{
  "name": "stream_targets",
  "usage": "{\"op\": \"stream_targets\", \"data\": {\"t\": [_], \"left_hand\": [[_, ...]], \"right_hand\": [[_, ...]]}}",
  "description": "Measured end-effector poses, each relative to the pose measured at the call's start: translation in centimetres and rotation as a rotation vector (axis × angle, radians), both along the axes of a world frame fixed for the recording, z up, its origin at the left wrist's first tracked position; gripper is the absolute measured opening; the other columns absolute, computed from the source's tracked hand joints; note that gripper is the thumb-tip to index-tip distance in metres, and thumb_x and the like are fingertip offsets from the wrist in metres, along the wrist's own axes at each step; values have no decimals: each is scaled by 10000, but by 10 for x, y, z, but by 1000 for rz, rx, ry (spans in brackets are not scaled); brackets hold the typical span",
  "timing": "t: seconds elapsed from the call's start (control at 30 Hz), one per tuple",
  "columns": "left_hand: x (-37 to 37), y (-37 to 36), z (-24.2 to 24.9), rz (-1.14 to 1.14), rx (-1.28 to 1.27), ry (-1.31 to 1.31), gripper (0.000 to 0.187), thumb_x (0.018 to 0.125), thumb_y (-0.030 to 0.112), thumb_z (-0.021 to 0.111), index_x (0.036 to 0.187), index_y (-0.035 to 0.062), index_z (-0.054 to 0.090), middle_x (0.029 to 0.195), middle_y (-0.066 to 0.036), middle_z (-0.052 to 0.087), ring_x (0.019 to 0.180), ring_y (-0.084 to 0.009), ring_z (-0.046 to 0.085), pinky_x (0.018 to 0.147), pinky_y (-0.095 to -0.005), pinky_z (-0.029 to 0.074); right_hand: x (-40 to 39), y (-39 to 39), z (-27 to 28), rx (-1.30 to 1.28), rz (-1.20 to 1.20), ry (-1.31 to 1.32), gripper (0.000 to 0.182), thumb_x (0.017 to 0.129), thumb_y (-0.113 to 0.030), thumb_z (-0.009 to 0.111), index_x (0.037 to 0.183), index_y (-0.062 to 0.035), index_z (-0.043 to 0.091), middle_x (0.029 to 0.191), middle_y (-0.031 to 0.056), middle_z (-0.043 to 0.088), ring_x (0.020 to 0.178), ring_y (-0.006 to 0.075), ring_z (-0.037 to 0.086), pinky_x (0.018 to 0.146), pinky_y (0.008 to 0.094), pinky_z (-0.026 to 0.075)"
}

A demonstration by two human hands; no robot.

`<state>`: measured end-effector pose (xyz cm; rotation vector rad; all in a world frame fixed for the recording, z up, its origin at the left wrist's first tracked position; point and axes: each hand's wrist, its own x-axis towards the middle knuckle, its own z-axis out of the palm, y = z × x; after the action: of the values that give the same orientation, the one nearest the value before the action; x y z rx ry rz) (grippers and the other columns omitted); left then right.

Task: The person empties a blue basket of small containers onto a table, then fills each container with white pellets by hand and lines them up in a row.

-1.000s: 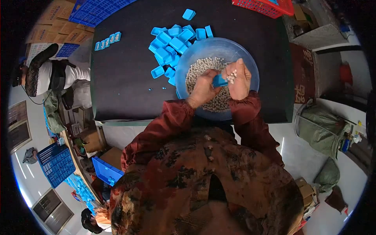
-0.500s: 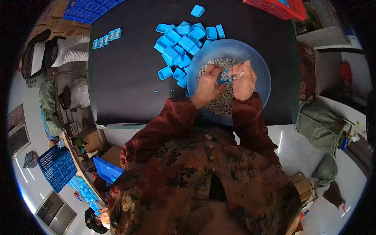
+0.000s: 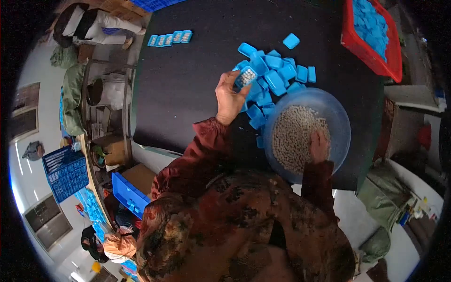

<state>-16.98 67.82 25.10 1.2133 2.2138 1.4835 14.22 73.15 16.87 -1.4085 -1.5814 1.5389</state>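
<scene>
My left hand is raised over the black table and holds a small blue tray filled with pale beads. It hovers at the left edge of a heap of empty blue trays. My right hand reaches into the blue plastic bowl, its fingers down among the pale beads; I cannot tell whether it grips any.
A row of filled blue trays lies at the table's far left. A red crate with blue trays stands at the far right. Blue crates and another blue crate sit on the floor to the left. A person sits beyond the table.
My hands have parted. The left hand carried the filled tray out of the bowl toward the left, and the right hand dropped into the beads. The view swung right.
</scene>
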Motion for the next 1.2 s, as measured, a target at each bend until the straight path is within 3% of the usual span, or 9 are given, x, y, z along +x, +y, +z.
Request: {"op": "stream_targets", "data": {"t": [0.13, 0.5, 0.6, 0.77, 0.83, 0.97, 1.07, 1.13, 1.2], "left_hand": [[-92, 8, -58, 264, 26, 214, 376, 613, 82, 719, 946, 0, 564, 888, -109, 514, 781, -222, 538, 669, -306, 447], [-226, 83, -109, 624, -191, 270, 471, 586, 16, 645, 1027, -26, 485, 990, -155, 414, 874, -293, 474, 736, -329, 432], [-251, 90, -136, 424, 562, -188, 457, 610, 26, 620, 1047, -4, 492, 1014, -180, 427, 894, -330, 470, 757, -339, 426], [-137, 53, -61, -326, -151, 366, 452, 614, -9, 575, 1054, 74, 516, 1046, -144, 467, 957, -331, 455, 833, -356, 397], [-106, 41, -55, -628, -315, 234, 562, 588, -49, 596, 1124, 77, 483, 1103, -141, 455, 1059, -301, 407, 898, -375, 354], [-87, 30, -73, -595, -311, 279, 589, 588, -12, 625, 1145, 74, 452, 1116, -145, 449, 1047, -303, 433, 888, -378, 368], [-76, 26, -50, -496, -417, 125, 614, 585, 31, 640, 1154, 70, 412, 1105, -170, 450, 1018, -314, 457, 870, -364, 390], [-68, 28, -41, -405, -555, -142, 660, 566, 101, 695, 1156, 58, 403, 1054, -179, 477, 977, -322, 490, 843, -352, 415], [-64, 30, -47, -361, -501, 8, 661, 560, 139, 712, 1144, 36, 417, 1040, -186, 489, 958, -326, 502, 829, -357, 421]], "right_hand": [[-7, -28, 3, 674, 304, -653, 272, 777, -262, 551, 902, -20, 542, 786, 124, 504, 677, 258, 462, 580, 386, 390], [-38, -46, 33, 680, 483, -609, 560, 727, -447, 589, 1142, -99, 446, 1152, 225, 366, 1006, 418, 378, 797, 577, 290], [-34, -47, 33, 712, 584, -633, 554, 739, -451, 571, 1150, -102, 441, 1158, 224, 365, 1018, 417, 384, 800, 551, 313], [-16, -50, 13, 502, 781, -438, 423, 713, -190, 621, 1084, -46, 475, 1005, 175, 456, 909, 353, 460, 744, 436, 383], [-25, -50, 24, 669, 746, -508, 269, 718, -117, 605, 960, -42, 516, 791, 114, 491, 685, 292, 505, 584, 351, 415], [1, -53, -54, 702, 424, -237, 235, 843, -200, 487, 1036, -70, 520, 679, 34, 512, 505, 165, 450, 453, 340, 373], [11, -35, -69, 41, 64, 35, 231, 860, -220, 466, 1024, -74, 539, 537, 5, 459, 424, 143, 426, 431, 295, 379], [6, -12, -28, -890, -159, 914, 255, 877, -231, 428, 1046, -64, 521, 637, 22, 509, 522, 130, 488, 440, 279, 395], [-10, -6, 9, -919, -274, 948, 275, 887, -254, 408, 1052, -59, 510, 688, 30, 514, 554, 129, 489, 451, 273, 398]]}}
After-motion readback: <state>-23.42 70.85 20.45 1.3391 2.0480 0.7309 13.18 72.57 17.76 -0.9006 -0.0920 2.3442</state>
